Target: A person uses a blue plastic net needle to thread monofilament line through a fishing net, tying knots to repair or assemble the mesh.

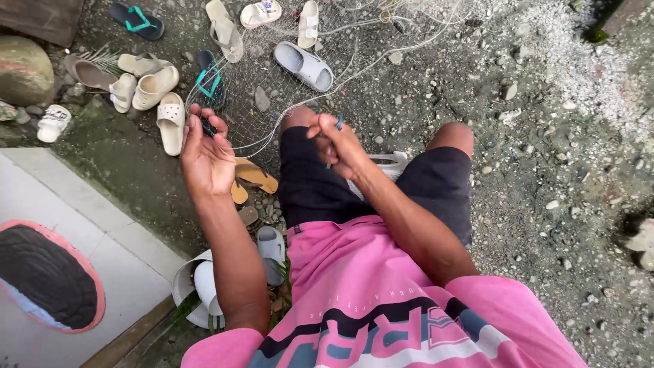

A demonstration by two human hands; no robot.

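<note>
Fingers [212, 129] of the left hand [206, 158] are spread, palm turned toward the camera, with the fingertips pinching a small dark portion of the fishing net [262, 88]. Right hand [338, 145] is curled narrow; its fingers grip a small blue tool [338, 123], whose tip projects above the knuckles. Both hands are raised above the knees, near each other but apart.

Net mesh runs from the left fingertips outward over the gravel ground [545, 136], with pale cord lines crossing toward the top edge of the view. The net lies ahead of the knees and partly covers several sandals.

The person is seated, wearing black shorts [313, 187] and a pink shirt [368, 286]. A white object shows between the thighs; its kind cannot be determined.

Footwear is scattered around the net: a grey slide [304, 65] ahead of the left knee, cream clogs [160, 102] at the left, a teal-strapped flip-flop [138, 20] at the top left, and an orange flip-flop [255, 175] just beside the left wrist. A pale tiled slab [82, 232] with a dark oval mat [46, 274] lies at the lower left.
</note>
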